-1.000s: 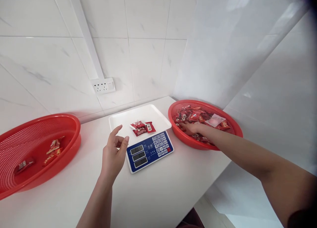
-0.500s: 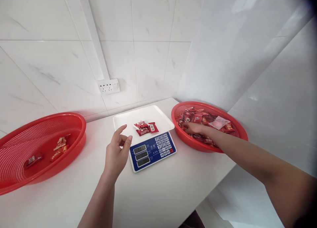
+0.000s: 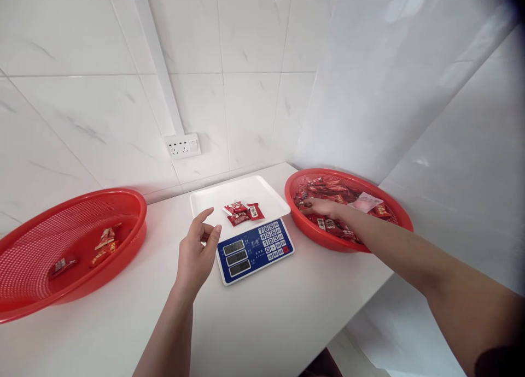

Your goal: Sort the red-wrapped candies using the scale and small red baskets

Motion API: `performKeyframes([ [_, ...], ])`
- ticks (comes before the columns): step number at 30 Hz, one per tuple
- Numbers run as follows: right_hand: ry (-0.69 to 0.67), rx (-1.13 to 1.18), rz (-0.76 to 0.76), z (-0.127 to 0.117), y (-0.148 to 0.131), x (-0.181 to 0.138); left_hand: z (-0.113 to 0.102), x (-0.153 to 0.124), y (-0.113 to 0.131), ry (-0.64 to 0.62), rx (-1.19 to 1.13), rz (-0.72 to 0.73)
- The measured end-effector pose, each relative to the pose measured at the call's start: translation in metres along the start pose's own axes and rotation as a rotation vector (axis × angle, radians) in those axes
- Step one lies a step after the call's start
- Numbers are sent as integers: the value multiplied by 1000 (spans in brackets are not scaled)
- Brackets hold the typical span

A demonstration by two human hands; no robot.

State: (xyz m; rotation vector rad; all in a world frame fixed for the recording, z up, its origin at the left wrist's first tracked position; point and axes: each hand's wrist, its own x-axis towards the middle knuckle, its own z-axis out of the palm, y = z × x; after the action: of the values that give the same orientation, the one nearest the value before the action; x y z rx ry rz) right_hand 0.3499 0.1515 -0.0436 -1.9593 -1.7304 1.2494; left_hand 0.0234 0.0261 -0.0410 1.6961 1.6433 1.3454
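My left hand (image 3: 197, 252) hovers beside the front left corner of a scale, its thumb and forefinger apart and nothing in it. Several small red snack packets (image 3: 238, 218) lie together on the scale's white tray (image 3: 211, 198). Its blue keypad panel (image 3: 253, 249) faces me, with three displays on the left. On the right, my right hand (image 3: 324, 207) reaches into a red plastic basket (image 3: 404, 213) full of red packets (image 3: 338, 229). Its fingers are stretched out over the packets near the basket's left side; the fingertips are partly hidden among them.
Another red mesh basket (image 3: 141, 213) stands at the left with a few packets (image 3: 105, 246) inside. Tiled wall and a wall socket (image 3: 183, 146) are behind the white table (image 3: 262, 322). The table's edge runs diagonally below my right forearm.
My right hand has shifted slightly in the right basket, its fingers now stretched out more. My left hand keeps its pose. The view has moved a little.
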Motion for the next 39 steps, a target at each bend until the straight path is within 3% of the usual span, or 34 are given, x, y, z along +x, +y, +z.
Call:
performKeyframes([
  [8, -43, 33, -71, -11, 17, 25, 0, 1, -1, -15, 8, -4],
  [20, 339, 129, -31, -31, 21, 13, 2, 2, -7, -45, 17, -8],
  [27, 358, 207, -50, -32, 8, 10, 6, 3, -8, -100, 4, -3],
  [30, 352, 217, -128, -19, -13, -9, 13, 0, -6, -201, -131, -24],
  [33, 272, 172, -267, 11, -37, -35, 22, -8, 0, -393, -372, -54],
  [37, -36, 45, -444, 63, -60, -66, 35, -21, 9, -565, -566, -87],
  [39, -98, -10, -535, 85, -69, -73, 39, -24, 11, -576, -617, -107],
])
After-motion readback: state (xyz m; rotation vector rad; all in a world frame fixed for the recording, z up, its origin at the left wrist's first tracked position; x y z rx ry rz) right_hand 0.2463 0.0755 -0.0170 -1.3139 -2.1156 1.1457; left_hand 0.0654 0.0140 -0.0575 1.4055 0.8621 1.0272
